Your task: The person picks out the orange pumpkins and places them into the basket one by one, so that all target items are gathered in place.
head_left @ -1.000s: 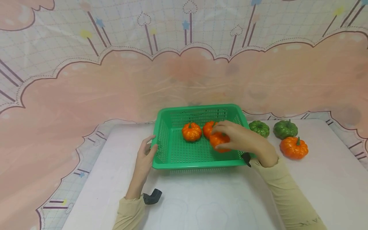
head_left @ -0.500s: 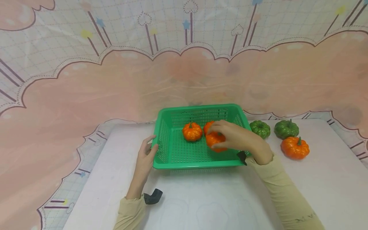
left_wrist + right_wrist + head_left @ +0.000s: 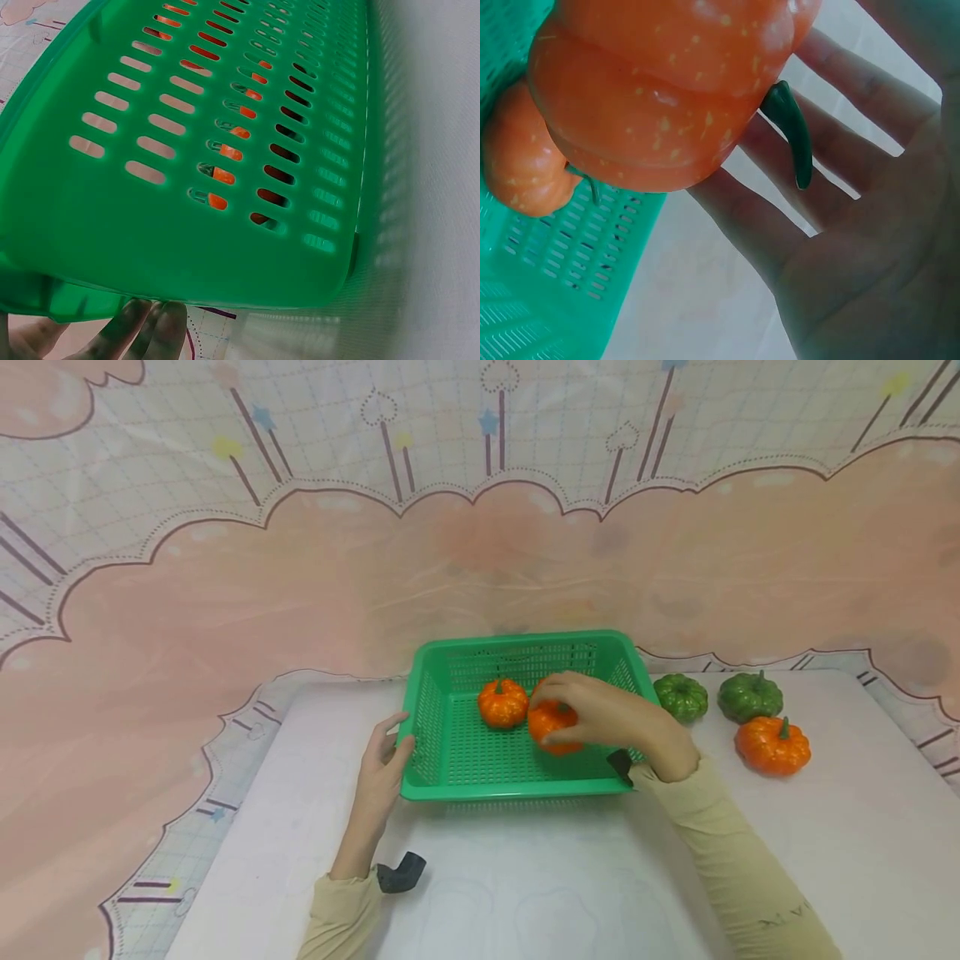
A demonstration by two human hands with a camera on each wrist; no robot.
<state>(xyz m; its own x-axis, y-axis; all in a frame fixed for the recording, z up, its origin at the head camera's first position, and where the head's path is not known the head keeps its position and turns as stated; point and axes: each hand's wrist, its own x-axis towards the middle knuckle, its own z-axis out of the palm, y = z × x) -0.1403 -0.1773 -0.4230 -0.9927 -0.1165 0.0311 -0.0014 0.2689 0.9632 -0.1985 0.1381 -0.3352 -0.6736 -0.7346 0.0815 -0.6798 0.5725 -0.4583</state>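
My right hand (image 3: 600,714) holds an orange toy pumpkin (image 3: 551,728) over the right half of the green plastic basket (image 3: 517,791). In the right wrist view, the fingers bend round this pumpkin (image 3: 660,97), whose green stem points toward the palm. One orange pumpkin (image 3: 502,704) sits on the basket floor, left of the held one. Another orange pumpkin lies mostly hidden behind the right hand. At the basket's left side, my left hand (image 3: 378,777) grips the rim. Its fingertips (image 3: 169,330) show at the basket's edge in the left wrist view.
Right of the basket, two green pumpkins (image 3: 680,698) (image 3: 750,697) and another orange pumpkin (image 3: 772,746) stand on the white table (image 3: 540,877). A cloud-patterned cloth (image 3: 480,568) hangs behind. A black wrist mount (image 3: 401,872) juts from the left sleeve.
My right hand has moved slightly left over the basket with the orange pumpkin, covering more of the pumpkin behind it. My left hand stays on the basket's rim.
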